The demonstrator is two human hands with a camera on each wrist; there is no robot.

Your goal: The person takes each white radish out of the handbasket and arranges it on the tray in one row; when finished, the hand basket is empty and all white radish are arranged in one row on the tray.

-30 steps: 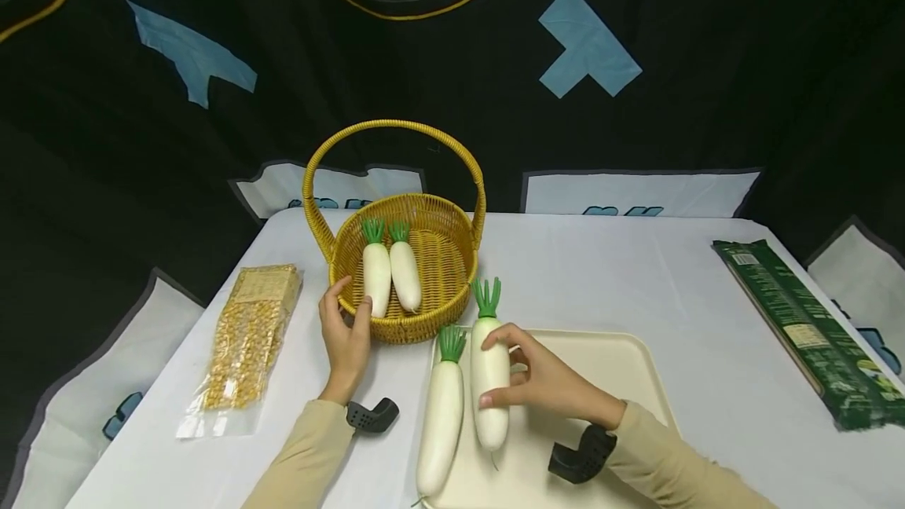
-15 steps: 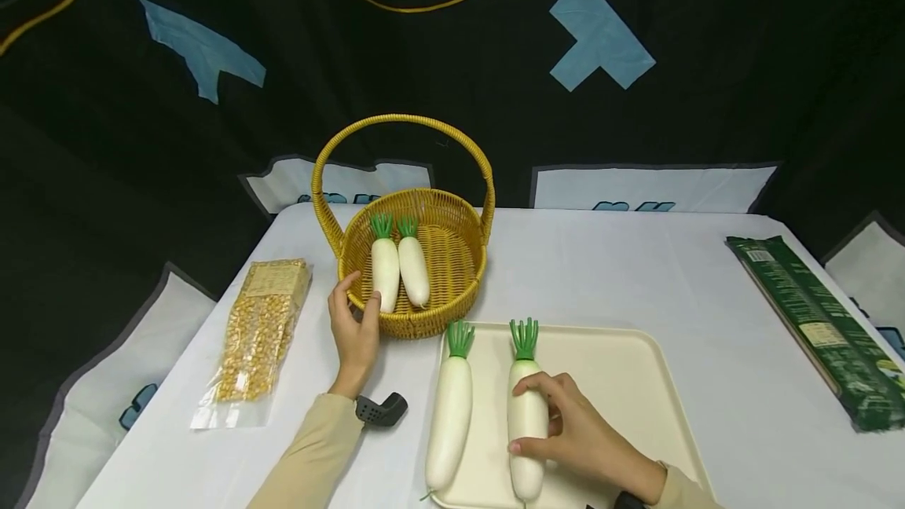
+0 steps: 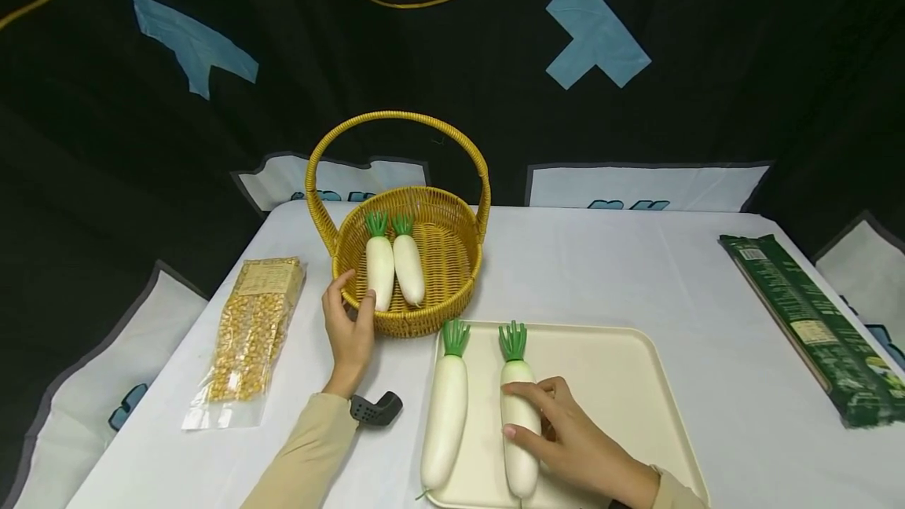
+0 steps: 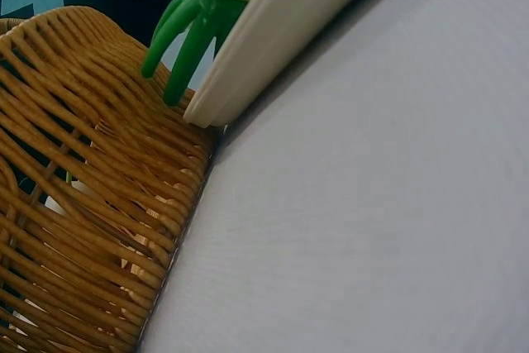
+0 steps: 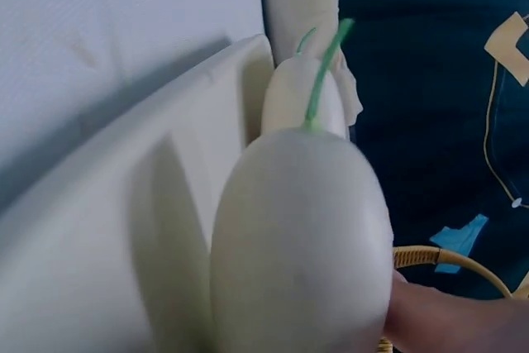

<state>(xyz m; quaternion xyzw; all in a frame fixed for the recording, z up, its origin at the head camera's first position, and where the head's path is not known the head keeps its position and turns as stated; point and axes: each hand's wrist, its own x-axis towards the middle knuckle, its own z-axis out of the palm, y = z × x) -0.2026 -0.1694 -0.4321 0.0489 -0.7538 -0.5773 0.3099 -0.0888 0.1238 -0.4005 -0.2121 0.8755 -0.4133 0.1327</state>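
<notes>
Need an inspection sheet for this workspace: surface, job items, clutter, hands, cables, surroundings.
Surface: white-covered table.
Job's things: two white radishes in the wicker basket; another radish on the cream tray, left side; held radish over the tray.
Clutter: bag of yellow kernels, left; green packet, right.
Hands: left hand holds the basket's rim; right hand grips the held radish.
Cables: nothing seen.
Surroundings: black backdrop with blue and yellow shapes.

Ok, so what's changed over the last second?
The right hand has moved its white radish rightward and toward the person, away from the other radish on the tray, without letting go. The left hand stays at the rim of the basket, with the pair of radishes inside unchanged.
</notes>
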